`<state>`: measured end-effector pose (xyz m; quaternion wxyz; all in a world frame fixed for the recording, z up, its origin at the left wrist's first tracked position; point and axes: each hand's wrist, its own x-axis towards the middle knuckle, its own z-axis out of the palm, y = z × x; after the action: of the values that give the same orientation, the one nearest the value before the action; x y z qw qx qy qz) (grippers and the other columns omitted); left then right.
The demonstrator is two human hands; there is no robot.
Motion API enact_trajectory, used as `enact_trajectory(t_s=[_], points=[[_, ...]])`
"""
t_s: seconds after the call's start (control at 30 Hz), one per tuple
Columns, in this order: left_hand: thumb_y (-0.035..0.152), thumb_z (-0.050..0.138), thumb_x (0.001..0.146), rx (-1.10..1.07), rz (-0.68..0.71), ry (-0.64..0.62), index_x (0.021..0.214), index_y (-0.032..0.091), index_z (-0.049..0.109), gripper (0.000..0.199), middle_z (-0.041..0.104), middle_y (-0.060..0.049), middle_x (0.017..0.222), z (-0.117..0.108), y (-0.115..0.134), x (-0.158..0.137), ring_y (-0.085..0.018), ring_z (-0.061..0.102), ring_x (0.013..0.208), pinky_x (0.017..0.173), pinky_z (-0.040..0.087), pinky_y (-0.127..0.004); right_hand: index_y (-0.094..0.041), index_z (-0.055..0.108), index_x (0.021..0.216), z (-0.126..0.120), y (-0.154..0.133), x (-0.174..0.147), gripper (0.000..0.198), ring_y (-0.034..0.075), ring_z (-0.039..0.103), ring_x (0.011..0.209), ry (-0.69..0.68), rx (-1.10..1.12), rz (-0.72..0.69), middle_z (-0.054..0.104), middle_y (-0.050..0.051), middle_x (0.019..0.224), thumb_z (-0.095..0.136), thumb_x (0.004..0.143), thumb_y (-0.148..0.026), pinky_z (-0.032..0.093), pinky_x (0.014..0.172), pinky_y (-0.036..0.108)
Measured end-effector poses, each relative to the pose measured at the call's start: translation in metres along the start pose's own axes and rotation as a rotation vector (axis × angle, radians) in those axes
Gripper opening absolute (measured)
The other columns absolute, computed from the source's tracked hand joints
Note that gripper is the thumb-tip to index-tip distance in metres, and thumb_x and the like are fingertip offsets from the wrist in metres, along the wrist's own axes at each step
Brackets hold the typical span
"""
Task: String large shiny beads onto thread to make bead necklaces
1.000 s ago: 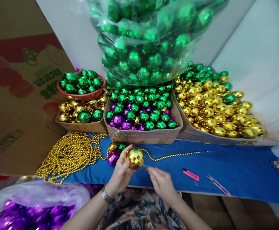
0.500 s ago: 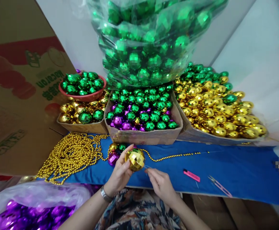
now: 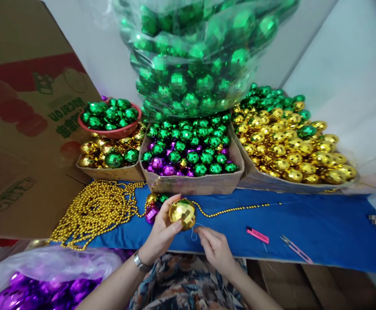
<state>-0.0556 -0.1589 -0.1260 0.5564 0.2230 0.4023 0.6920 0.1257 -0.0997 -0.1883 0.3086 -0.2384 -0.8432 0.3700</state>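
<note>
My left hand (image 3: 162, 232) is closed around a large gold faceted ball (image 3: 182, 214), thumb on its near side. Just right of the ball, my right hand (image 3: 215, 247) pinches a thin pale thread (image 3: 194, 234), which makes a small loop between the ball and my fingertips. Behind the left hand lie a purple ball (image 3: 151, 213) and a few gold and green ones, partly hidden. A gold bead string (image 3: 229, 212) runs from behind the gold ball to the right over the blue cloth (image 3: 226, 241).
A heap of gold bead strings (image 3: 94, 211) lies left. Boxes of green and purple balls (image 3: 192, 185) and gold balls (image 3: 304, 155) line the back, below a bag of green balls (image 3: 191, 64). A pink cutter (image 3: 257, 235) and thread snips (image 3: 296, 249) lie right.
The gold ball has turned slightly in my left hand, and the thumb has moved across its lower front. The thread, straighter before, now hangs in a small loop.
</note>
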Motion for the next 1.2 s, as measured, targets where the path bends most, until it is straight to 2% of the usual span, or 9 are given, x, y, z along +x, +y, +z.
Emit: enact_trajectory(t_s=[0.27, 0.43, 0.7, 0.97, 1.2], points=[[0.029, 0.076, 0.073, 0.03, -0.003, -0.059, 0.135, 0.023, 0.046, 0.07, 0.063, -0.011, 0.116, -0.0007, 0.0001, 0.0001, -0.028, 0.062, 0.106, 0.089, 0.051, -0.037, -0.018, 0.063, 0.106, -0.0026, 0.0007, -0.0002, 0.028, 0.017, 0.069, 0.084, -0.024, -0.001, 0.005, 0.072, 0.008, 0.097, 0.037, 0.098, -0.019, 0.053, 0.073, 0.027], [0.029, 0.073, 0.076, 0.006, -0.009, -0.063, 0.138, 0.023, 0.043, 0.069, 0.059, -0.011, 0.122, -0.0015, 0.0, -0.0006, -0.028, 0.059, 0.11, 0.092, 0.05, -0.038, -0.018, 0.063, 0.105, -0.0035, -0.0008, -0.0012, 0.027, 0.017, 0.069, 0.084, -0.021, 0.013, 0.012, 0.072, 0.007, 0.095, 0.037, 0.098, -0.018, 0.053, 0.075, 0.026], [0.026, 0.071, 0.077, -0.018, 0.004, -0.06, 0.132, 0.024, 0.047, 0.06, 0.059, -0.011, 0.121, -0.0028, -0.0023, 0.0009, -0.027, 0.059, 0.109, 0.093, 0.049, -0.039, -0.018, 0.063, 0.105, -0.0049, -0.0027, -0.001, 0.027, 0.017, 0.069, 0.088, -0.044, 0.038, 0.038, 0.072, 0.007, 0.099, 0.038, 0.098, -0.019, 0.051, 0.076, 0.026], [0.028, 0.07, 0.074, -0.117, -0.029, -0.068, 0.132, 0.023, 0.048, 0.062, 0.06, -0.011, 0.119, -0.0065, -0.0063, 0.0015, -0.028, 0.061, 0.105, 0.09, 0.051, -0.043, -0.018, 0.064, 0.104, -0.0051, -0.0043, -0.0046, 0.026, 0.016, 0.069, 0.088, -0.071, 0.079, 0.071, 0.072, 0.006, 0.098, 0.038, 0.098, -0.021, 0.051, 0.077, 0.025], [0.036, 0.074, 0.073, -0.038, 0.025, -0.071, 0.129, 0.024, 0.049, 0.062, 0.053, -0.012, 0.131, -0.0015, -0.0066, 0.0033, -0.028, 0.059, 0.11, 0.09, 0.051, -0.04, -0.018, 0.062, 0.106, -0.0051, -0.0009, -0.0035, 0.026, 0.017, 0.069, 0.087, -0.048, 0.006, 0.025, 0.072, 0.007, 0.098, 0.037, 0.098, -0.017, 0.052, 0.075, 0.027]])
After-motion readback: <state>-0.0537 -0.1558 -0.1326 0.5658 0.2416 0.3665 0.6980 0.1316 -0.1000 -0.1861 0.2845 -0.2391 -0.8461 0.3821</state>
